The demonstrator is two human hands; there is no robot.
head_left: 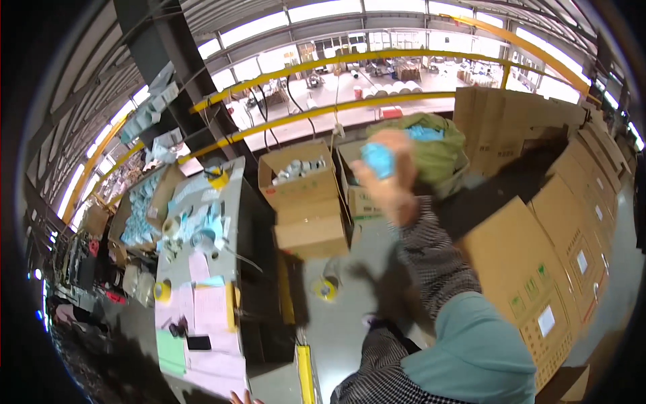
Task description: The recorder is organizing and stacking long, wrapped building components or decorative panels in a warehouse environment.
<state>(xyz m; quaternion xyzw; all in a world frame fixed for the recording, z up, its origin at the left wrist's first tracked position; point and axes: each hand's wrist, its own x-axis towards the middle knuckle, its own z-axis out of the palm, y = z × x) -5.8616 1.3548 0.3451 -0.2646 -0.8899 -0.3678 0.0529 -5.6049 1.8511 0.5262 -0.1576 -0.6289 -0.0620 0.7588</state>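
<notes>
My right hand (396,183) is stretched forward at chest height or above, its fingers closed round a crumpled bright-blue bundle (378,160); motion blur hides what kind of thing it is. Behind that hand stands an olive-green sack (441,151) with similar blue pieces (426,133) in its mouth. Only the fingertips of my left hand (243,398) show at the lower edge, beside the near end of the grey table (232,269). Those fingers are spread, and nothing is seen in them.
Papers, a black phone (199,343) and yellow tape rolls (162,291) lie on the table. An open carton (296,188) holds whitish rolls. A tape dispenser (326,290) sits on the floor. Flattened cardboard boxes (531,269) lean at right; a yellow railing (377,101) runs behind.
</notes>
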